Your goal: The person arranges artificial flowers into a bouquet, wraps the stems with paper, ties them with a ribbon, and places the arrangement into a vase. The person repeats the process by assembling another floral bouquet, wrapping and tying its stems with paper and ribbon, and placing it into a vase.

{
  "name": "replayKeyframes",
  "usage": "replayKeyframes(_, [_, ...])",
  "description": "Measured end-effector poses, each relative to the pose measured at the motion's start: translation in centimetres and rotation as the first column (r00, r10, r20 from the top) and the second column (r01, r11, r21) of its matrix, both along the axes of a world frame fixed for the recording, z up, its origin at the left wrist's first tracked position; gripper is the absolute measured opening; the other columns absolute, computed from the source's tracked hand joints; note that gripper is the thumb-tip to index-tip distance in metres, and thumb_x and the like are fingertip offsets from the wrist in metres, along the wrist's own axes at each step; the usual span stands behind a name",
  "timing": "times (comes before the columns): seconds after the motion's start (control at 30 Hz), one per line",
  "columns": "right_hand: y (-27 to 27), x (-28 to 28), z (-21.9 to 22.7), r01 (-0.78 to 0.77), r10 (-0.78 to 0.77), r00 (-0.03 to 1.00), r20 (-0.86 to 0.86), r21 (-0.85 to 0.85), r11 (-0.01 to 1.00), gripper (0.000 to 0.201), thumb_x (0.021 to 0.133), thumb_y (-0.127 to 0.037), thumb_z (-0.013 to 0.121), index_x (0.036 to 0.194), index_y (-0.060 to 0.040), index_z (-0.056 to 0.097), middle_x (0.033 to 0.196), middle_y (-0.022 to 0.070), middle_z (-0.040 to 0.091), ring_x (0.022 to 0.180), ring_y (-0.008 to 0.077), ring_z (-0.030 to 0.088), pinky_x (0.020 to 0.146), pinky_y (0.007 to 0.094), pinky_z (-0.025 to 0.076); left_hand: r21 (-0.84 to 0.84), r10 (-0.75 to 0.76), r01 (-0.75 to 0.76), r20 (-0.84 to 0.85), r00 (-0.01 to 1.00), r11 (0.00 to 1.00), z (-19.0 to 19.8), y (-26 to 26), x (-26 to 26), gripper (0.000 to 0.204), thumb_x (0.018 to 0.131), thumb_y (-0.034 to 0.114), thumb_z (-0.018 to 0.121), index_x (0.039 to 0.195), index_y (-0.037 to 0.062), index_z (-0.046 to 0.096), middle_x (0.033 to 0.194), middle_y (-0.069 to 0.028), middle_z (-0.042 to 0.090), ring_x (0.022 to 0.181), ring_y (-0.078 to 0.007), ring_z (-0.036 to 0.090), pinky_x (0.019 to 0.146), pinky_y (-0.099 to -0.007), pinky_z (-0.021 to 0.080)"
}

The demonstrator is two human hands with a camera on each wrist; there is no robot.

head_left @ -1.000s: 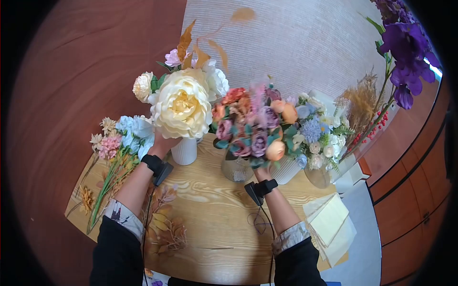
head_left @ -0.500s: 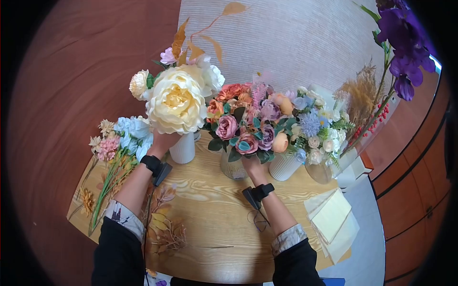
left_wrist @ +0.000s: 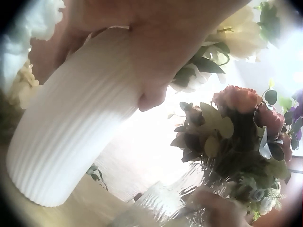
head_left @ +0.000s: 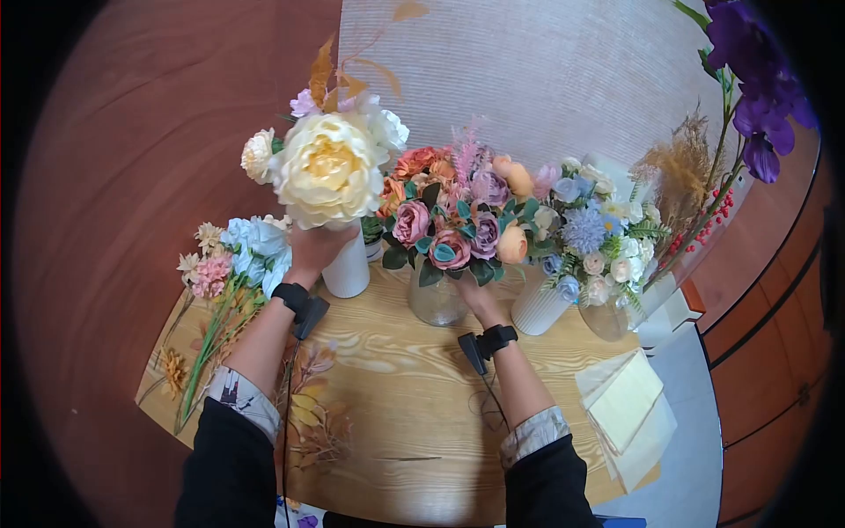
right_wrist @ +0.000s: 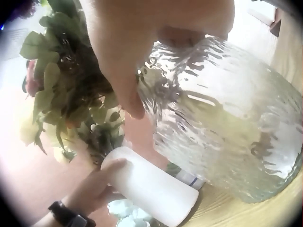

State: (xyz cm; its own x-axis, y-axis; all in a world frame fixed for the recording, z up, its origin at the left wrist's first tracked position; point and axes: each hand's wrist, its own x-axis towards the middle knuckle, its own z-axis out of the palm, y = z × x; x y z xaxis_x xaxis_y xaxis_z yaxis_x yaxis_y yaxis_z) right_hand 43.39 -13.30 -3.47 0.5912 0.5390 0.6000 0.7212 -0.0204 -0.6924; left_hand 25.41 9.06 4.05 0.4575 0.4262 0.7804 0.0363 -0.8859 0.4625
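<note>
My left hand grips the upper part of a white ribbed vase, its fingers wrapped around the wall in the left wrist view. That vase holds a large cream peony with smaller pale flowers and brown leaves above. My right hand holds a clear glass vase near its neck; the right wrist view shows the thumb against the rippled glass. Out of the glass rises a dense bouquet of pink, orange and purple flowers, which covers part of the fingers in the head view.
Right of the glass stands another white ribbed vase with blue and white flowers. Beyond it are dried grass and tall purple flowers. Loose stems lie at the left, brown leafy sprigs near the front, paper sheets at right.
The glass vase and its bouquet, blurred by motion a second ago, have shifted left, away from the blue-and-white arrangement, with my right hand on them. My left hand keeps its hold.
</note>
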Motion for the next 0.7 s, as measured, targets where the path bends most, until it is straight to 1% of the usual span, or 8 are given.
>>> replayKeyframes(0.03, [-0.6,-1.2,2.1,0.017,-0.017,0.996,0.092,0.009,1.0,0.033,0.071,-0.018,0.067,0.1,-0.0045,0.058,0.096,0.0094,0.062,0.089,0.0244,0.058,0.079,0.0344,0.044,-0.067,-0.05,0.05,0.007,0.999,0.996,0.8,-0.7,-0.2,0.055,0.062,0.027,0.076,0.109,0.0059,0.055,0.103,-0.0111,0.06,0.095,-0.0275,0.056,0.083,-0.0356,0.044])
replayKeyframes(0.1, [-1.1,-2.8,4.1,0.008,-0.008,1.0,-0.002,0.097,0.995,0.035,0.068,-0.016,0.07,0.099,-0.0047,0.058,0.095,0.009,0.063,0.088,0.0261,0.059,0.08,0.0348,0.044,-0.135,-0.103,0.104,0.017,0.995,0.985,0.3,-0.3,0.1,0.053,0.06,0.021,0.077,0.105,0.0046,0.056,0.101,-0.0109,0.059,0.093,-0.0275,0.056,0.082,-0.0363,0.045])
replayKeyframes(0.17, [-1.3,-3.5,4.6,0.065,-0.069,0.995,0.077,0.048,0.997,0.034,0.068,-0.015,0.07,0.097,-0.0041,0.059,0.093,0.0102,0.063,0.089,0.0276,0.058,0.08,0.0353,0.044,0.164,0.078,-0.066,-0.067,0.995,0.984,-2.2,2.2,1.1,0.056,0.058,0.02,0.079,0.105,0.004,0.055,0.101,-0.0124,0.057,0.095,-0.03,0.052,0.085,-0.038,0.042])
replayKeyframes(0.2, [-1.2,-3.5,4.5,0.066,-0.069,0.995,0.076,0.048,0.997,0.034,0.068,-0.015,0.07,0.097,-0.0041,0.059,0.093,0.0102,0.063,0.089,0.0276,0.058,0.08,0.0353,0.044,0.164,0.078,-0.066,-0.068,0.995,0.984,-2.3,2.1,1.1,0.056,0.058,0.02,0.079,0.105,0.004,0.055,0.101,-0.0124,0.057,0.095,-0.03,0.052,0.085,-0.038,0.042])
replayKeyframes(0.4, [0.6,-1.4,3.0,0.083,-0.072,0.996,-0.047,0.322,0.943,0.027,0.067,-0.008,0.066,0.091,-0.0013,0.058,0.092,0.0116,0.063,0.088,0.0281,0.058,0.079,0.0352,0.044,-0.078,-0.019,0.013,-0.074,0.997,0.997,-1.4,1.0,0.7,0.066,0.055,0.025,0.081,0.11,0.0054,0.051,0.106,-0.0146,0.053,0.102,-0.0328,0.046,0.086,-0.0395,0.04])
replayKeyframes(0.47, [0.9,0.5,1.9,0.195,-0.198,0.98,-0.02,0.297,0.935,0.023,0.068,-0.006,0.063,0.089,0.0007,0.058,0.089,0.0123,0.063,0.082,0.0291,0.058,0.076,0.0346,0.044,0.152,0.056,-0.053,-0.013,0.998,0.987,-3.0,2.4,1.3,0.071,0.055,0.024,0.081,0.114,0.0048,0.047,0.109,-0.0143,0.05,0.101,-0.0328,0.047,0.086,-0.0392,0.04])
replayKeyframes(0.6, [0.0,-3.0,6.0,0.211,-0.195,0.977,-0.081,0.392,0.896,0.021,0.069,-0.007,0.063,0.086,0.002,0.057,0.083,0.0126,0.063,0.076,0.0279,0.059,0.072,0.0338,0.045,0.187,0.117,-0.092,-0.124,0.985,0.978,-2.9,2.3,1.6,0.073,0.055,0.022,0.082,0.115,0.0034,0.044,0.111,-0.0136,0.048,0.101,-0.0307,0.048,0.086,-0.0381,0.04])
replayKeyframes(0.7, [0.0,-2.2,5.5,0.236,-0.295,0.948,0.117,0.361,0.902,0.02,0.068,-0.008,0.064,0.084,0.0024,0.058,0.079,0.0117,0.063,0.073,0.0249,0.059,0.069,0.033,0.045,-0.077,-0.013,0.013,0.011,1.0,0.997,-2.9,2.3,1.5,0.071,0.056,0.021,0.081,0.114,0.0024,0.045,0.109,-0.0144,0.05,0.101,-0.0311,0.048,0.087,-0.0382,0.04])
